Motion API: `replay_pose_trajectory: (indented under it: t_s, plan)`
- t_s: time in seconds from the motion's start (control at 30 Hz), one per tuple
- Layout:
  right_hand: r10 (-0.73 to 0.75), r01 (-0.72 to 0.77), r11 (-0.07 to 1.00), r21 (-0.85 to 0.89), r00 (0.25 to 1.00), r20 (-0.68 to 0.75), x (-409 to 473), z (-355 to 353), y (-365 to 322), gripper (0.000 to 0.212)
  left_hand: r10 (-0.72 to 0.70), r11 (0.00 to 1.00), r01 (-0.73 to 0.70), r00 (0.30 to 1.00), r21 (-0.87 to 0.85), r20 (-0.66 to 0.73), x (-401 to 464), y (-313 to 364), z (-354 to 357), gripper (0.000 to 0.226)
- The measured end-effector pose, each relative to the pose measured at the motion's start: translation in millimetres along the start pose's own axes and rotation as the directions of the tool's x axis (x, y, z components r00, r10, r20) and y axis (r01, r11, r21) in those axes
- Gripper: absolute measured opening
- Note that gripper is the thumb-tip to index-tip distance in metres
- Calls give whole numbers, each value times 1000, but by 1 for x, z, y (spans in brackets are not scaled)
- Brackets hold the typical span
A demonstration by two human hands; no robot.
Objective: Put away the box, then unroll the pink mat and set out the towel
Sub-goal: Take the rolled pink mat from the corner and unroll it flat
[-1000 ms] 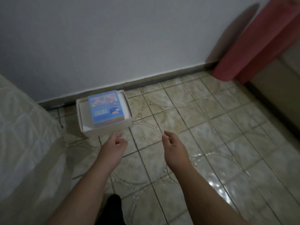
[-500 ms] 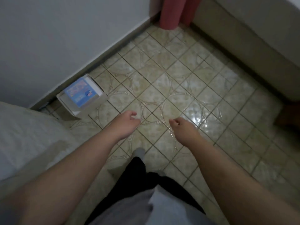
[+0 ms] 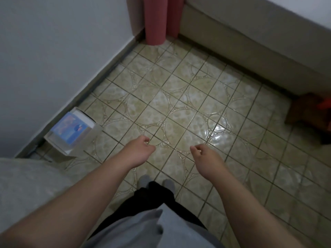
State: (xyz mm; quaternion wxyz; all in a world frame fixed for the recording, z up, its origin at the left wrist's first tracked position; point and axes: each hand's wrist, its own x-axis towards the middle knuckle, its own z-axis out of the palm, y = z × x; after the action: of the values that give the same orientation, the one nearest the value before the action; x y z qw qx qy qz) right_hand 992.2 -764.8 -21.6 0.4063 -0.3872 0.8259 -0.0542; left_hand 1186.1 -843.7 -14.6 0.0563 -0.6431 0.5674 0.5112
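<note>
- Standing upright in the far corner, the rolled pink mat (image 3: pixel 155 20) is cut off by the top edge, so only its lower part shows; a second pinkish roll (image 3: pixel 173 17) just beside it is darker and hard to make out.
- At the right edge a brown thing (image 3: pixel 308 113) with something orange on it is cropped and too dim to tell what it is.
- No towel can be picked out with any certainty.
- The box (image 3: pixel 71 130) sits on the tiled floor (image 3: pixel 197 104) against the wall (image 3: pixel 53 51), white with a blue printed top, slightly blurred; its near corner lies close to a pale cloth-covered surface (image 3: pixel 26 185) filling the lower left.
- The left hand (image 3: pixel 138 152) hangs over the floor with fingers loosely curled, holding nothing; the box is to its left, near but apart.
- The right hand (image 3: pixel 204 155) is likewise loosely curled and empty, well apart from the box.
- The mat stands well beyond both hands.
- Below, grey-socked feet (image 3: pixel 155 181), dark trousers and a grey shirt hem show between the forearms.
</note>
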Motion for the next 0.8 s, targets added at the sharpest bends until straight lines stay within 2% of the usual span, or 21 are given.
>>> replay_pose_trajectory:
  t_s: [0.23,0.5,0.63,0.8]
  plan:
    - [-83,82,997,-14,996,-40,50,-32,-40,48,-12,997,9,999,-79,-32,24,23,-14,50]
    - [-193,192,981,-35,981,-34,139,-50,-146,49,-119,978,107,991,-180,-54,89,17,-77,50]
    - [-174,175,984,21,984,-31,183,-57,-196,49,-127,983,112,987,-145,-96,144,39,-140,51]
    - [-81,88,990,112,995,-63,221,-72,-219,46,-47,998,42,989,-42,-140,213,102,-209,51]
